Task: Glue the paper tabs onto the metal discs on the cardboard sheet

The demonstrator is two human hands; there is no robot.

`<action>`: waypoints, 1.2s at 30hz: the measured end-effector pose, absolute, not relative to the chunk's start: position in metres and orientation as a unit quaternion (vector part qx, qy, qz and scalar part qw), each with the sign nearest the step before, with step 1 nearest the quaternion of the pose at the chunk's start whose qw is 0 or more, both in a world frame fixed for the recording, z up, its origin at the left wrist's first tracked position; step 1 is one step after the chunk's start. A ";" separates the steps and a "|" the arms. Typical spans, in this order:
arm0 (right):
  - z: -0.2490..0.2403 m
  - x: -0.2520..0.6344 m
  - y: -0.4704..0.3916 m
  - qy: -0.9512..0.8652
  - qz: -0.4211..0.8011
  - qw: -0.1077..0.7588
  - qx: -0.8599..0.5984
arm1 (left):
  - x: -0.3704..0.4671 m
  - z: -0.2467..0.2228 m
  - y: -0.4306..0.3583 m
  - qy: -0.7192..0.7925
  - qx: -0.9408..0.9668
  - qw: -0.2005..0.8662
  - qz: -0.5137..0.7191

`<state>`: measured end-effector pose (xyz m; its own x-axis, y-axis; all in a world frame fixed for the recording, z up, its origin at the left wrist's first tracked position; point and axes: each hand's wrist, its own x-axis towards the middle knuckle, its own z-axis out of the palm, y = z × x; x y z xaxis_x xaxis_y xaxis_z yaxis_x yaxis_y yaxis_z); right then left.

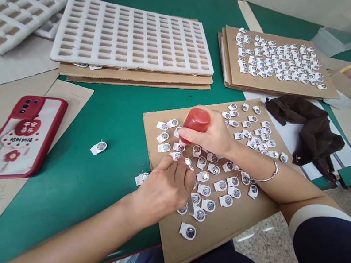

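Note:
My right hand (pixel 215 136) is wrapped round a red squeeze bottle (pixel 198 120), tilted over the left part of a cardboard sheet (pixel 241 223). Close beside it, my left hand (pixel 167 185) is closed in a pinch above the sheet, near a small white-tabbed part with a round silver disc (pixel 177 155). A thin greyish strip shows below its fingers; what they hold is hidden. Rows of the same small parts lie on the sheet, such as a loose part (pixel 187 231) at its lower left. Another part (pixel 143 178) lies by my left wrist, off the sheet.
A single part (pixel 98 147) lies on the green table (pixel 108 115). A red-cased phone (pixel 21 137) is at the left. White foam trays (pixel 132 35) sit behind on cardboard. At right are a part-covered board (pixel 232 50), dark cloth (pixel 317 134) and a clear container (pixel 337 39).

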<state>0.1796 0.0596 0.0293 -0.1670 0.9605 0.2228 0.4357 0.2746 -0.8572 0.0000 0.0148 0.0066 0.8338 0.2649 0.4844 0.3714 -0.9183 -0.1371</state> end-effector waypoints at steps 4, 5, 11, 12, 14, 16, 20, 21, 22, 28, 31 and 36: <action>0.028 0.179 0.061 -0.701 0.302 0.409 -0.500 | 0.001 0.006 0.015 -0.173 -0.949 0.119 -0.235; 0.028 0.179 0.061 -0.703 0.299 0.410 -0.499 | 0.001 0.006 0.015 -0.173 -0.949 0.118 -0.235; 0.027 0.180 0.061 -0.708 0.290 0.403 -0.503 | 0.000 0.006 0.015 -0.167 -0.953 0.102 -0.230; 0.026 0.180 0.061 -0.708 0.289 0.403 -0.502 | 0.000 0.006 0.015 -0.167 -0.954 0.100 -0.228; 0.026 0.180 0.061 -0.710 0.288 0.406 -0.497 | 0.000 0.006 0.015 -0.166 -0.956 0.097 -0.222; 0.026 0.180 0.062 -0.711 0.286 0.413 -0.492 | -0.001 0.006 0.015 -0.163 -0.959 0.094 -0.214; 0.025 0.180 0.062 -0.707 0.288 0.413 -0.497 | -0.001 0.005 0.015 -0.163 -0.957 0.085 -0.225; 0.025 0.180 0.062 -0.705 0.293 0.410 -0.499 | -0.001 0.005 0.015 -0.164 -0.956 0.080 -0.229; 0.025 0.180 0.061 -0.702 0.299 0.408 -0.501 | -0.001 0.004 0.015 -0.165 -0.956 0.076 -0.231; 0.025 0.180 0.061 -0.703 0.302 0.423 -0.486 | -0.001 0.004 0.015 -0.166 -0.957 0.087 -0.223; 0.024 0.180 0.062 -0.706 0.293 0.427 -0.482 | -0.001 0.006 0.015 -0.166 -0.957 0.098 -0.217; 0.023 0.180 0.063 -0.707 0.281 0.414 -0.500 | 0.000 0.007 0.016 -0.166 -0.956 0.100 -0.222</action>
<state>0.1803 0.0626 0.0235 -0.1579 0.9395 0.3041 0.4733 0.3423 -0.8117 -0.0003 0.0159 0.0074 0.8467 0.2725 0.4570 0.3611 -0.9251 -0.1175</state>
